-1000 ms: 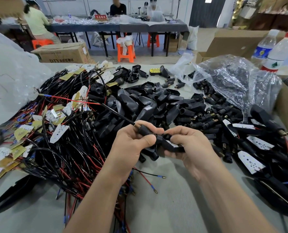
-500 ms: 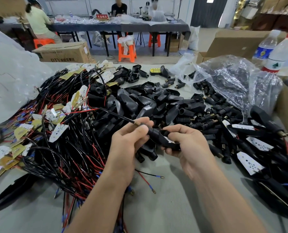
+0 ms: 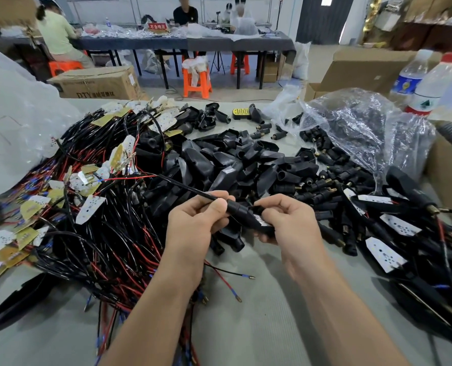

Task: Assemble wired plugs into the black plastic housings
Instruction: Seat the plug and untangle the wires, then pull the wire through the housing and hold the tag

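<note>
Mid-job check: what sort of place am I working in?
Most likely a small assembly workshop: a heap of black housings and tangled red and black wires cover the table, and other workers sit at a long table behind, near a cardboard box.

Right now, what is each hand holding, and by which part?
The left hand pinches the wired plug where its cable enters; the right hand grips the black housing at the end away from the plug.

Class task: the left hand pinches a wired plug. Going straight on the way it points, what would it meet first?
Probably the black housing held in the right hand: the left hand, pinching the wired plug, points rightward at it; depth is unclear.
</note>
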The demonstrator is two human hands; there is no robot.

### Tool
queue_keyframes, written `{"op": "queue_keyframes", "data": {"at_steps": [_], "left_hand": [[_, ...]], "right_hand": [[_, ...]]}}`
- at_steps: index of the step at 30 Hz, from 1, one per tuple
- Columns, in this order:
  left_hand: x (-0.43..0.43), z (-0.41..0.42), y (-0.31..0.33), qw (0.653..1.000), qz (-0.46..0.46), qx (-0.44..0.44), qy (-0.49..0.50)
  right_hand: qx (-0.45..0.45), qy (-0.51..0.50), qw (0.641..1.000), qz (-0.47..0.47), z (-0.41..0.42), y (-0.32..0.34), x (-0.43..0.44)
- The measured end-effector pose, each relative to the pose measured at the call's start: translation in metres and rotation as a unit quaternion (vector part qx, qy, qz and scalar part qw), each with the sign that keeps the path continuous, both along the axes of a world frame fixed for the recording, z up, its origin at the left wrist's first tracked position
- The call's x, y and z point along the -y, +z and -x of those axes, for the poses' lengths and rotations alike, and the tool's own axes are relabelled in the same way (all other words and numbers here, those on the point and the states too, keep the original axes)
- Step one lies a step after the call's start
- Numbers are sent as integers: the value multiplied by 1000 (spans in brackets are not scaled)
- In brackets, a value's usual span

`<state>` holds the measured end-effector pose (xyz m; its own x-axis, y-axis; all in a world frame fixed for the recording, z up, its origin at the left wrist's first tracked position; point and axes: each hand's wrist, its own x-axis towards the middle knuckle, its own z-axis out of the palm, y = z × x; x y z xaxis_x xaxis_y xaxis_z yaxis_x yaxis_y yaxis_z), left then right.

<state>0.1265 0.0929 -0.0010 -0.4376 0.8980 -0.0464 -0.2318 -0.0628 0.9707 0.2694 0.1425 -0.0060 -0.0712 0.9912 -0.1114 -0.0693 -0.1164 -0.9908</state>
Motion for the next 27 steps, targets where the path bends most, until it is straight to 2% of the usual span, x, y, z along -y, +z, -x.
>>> {"op": "queue_keyframes", "data": {"at_steps": [3,5,7,9,11,14,16,19,23,27], "left_hand": [[-2,10,5,996,-3,70,57],[-2,23,7,989,-14,117,90],[-1,24,5,988,-3,124,94],[-2,17,2,989,9,121,81],[-5,10,-1,991,17,115,65],[-7,8,-3,993,19,94,67],[-7,12,-1,992,9,72,101],[-3,27,5,983,-18,102,151],[1,38,7,976,-11,150,156],[0,34,8,979,-17,141,149]], "right_hand": [[59,-8,998,-18,-10,0,-6],[141,-39,988,-49,-17,-2,-9],[260,-85,955,-114,-19,-1,-5],[323,-108,916,-212,-13,6,5],[355,-68,883,-299,2,10,17],[447,15,833,-326,24,4,30],[459,56,838,-288,25,-3,28],[434,71,869,-224,13,-7,20],[393,98,888,-218,13,-7,20],[394,163,871,-243,20,-11,26]]}}
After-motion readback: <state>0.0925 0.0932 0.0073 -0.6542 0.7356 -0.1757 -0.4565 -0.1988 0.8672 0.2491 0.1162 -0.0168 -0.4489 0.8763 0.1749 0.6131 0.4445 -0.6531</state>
